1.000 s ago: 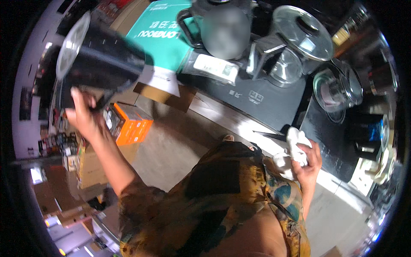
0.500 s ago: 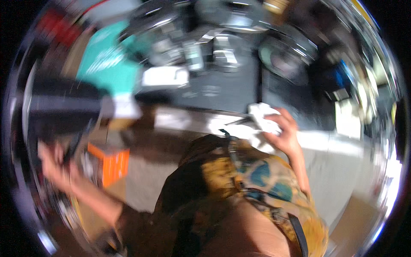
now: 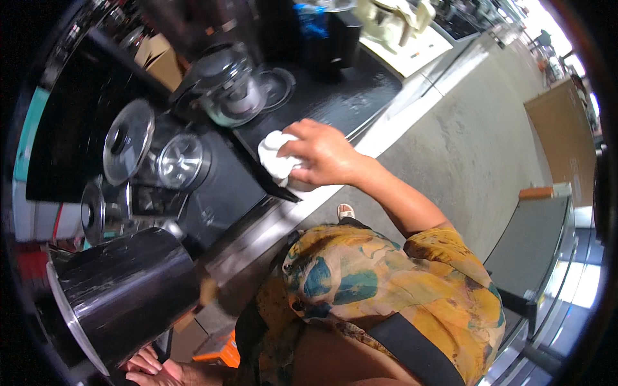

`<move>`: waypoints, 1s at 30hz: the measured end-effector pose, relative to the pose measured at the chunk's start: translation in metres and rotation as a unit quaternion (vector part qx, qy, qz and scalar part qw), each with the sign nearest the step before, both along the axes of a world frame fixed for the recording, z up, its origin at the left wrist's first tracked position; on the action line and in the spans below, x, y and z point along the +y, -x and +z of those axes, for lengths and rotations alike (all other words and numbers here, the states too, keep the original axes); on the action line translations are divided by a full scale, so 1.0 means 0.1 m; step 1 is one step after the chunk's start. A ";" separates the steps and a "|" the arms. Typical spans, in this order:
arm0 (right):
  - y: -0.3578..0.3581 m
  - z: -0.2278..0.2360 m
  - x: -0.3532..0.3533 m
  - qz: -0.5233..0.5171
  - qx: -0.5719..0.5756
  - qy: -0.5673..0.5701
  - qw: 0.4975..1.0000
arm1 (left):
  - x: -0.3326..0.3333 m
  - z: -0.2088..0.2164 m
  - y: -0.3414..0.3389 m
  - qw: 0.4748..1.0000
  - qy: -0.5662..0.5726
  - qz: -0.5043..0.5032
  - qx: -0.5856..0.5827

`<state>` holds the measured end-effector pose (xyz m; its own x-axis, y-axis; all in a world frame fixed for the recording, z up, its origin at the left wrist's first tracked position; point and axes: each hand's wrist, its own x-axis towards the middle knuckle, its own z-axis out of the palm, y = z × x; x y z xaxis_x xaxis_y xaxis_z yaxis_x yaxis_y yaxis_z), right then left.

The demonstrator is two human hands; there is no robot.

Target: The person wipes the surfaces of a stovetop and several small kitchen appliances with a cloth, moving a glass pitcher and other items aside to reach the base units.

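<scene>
My right hand (image 3: 325, 154) is closed on a crumpled white cloth (image 3: 275, 156), pressed to the front edge of the black tabletop (image 3: 351, 106). At the lower left, my left hand (image 3: 151, 368) is curled at the underside of a large black cylindrical vessel (image 3: 129, 283) with a pale metal rim. That vessel lies tilted on its side, held up beside the table. Part of the left hand is hidden behind the vessel, so its exact hold does not show fully. Past the cloth stands a glass jug (image 3: 235, 100) with a dark lid.
Left of the jug are a glass lid (image 3: 129, 141) and a round glass bowl (image 3: 181, 161). A small cardboard box (image 3: 159, 61) sits at the back. Cream-coloured appliances (image 3: 396, 22) stand at the far right end. Below the vessel is an orange box (image 3: 219, 350); a grey cabinet (image 3: 531, 241) stands at right.
My view has swung to the right, bringing the aisle into sight. My right hand still grips the cloth at the table edge. The black vessel and my left hand now appear lower in view.
</scene>
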<state>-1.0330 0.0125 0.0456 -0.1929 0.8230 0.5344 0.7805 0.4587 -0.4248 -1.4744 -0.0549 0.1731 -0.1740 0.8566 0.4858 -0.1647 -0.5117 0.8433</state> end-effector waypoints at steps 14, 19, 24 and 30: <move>-2.56 -0.22 -0.84 -0.359 -0.060 0.082 0.928 | 0.41 -0.50 -2.26 0.977 0.034 -0.209 0.011; -2.71 -0.28 -1.28 -0.200 0.262 0.216 0.919 | 0.42 -0.66 -3.35 0.979 0.096 -0.179 0.018; -2.67 -0.30 -1.47 -0.094 0.309 0.190 0.927 | 0.47 -0.86 -4.03 0.975 0.076 -0.189 0.090; -2.54 -0.26 -1.48 -0.036 0.307 0.162 0.937 | 0.57 -0.97 -4.16 0.956 0.054 -0.251 0.142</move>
<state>-0.7789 -0.1351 0.0197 0.1306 0.9605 0.2456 0.3668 0.1834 -0.9121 -1.0582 0.0017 0.0766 0.3987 0.8453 0.3556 -0.1230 -0.3350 0.9342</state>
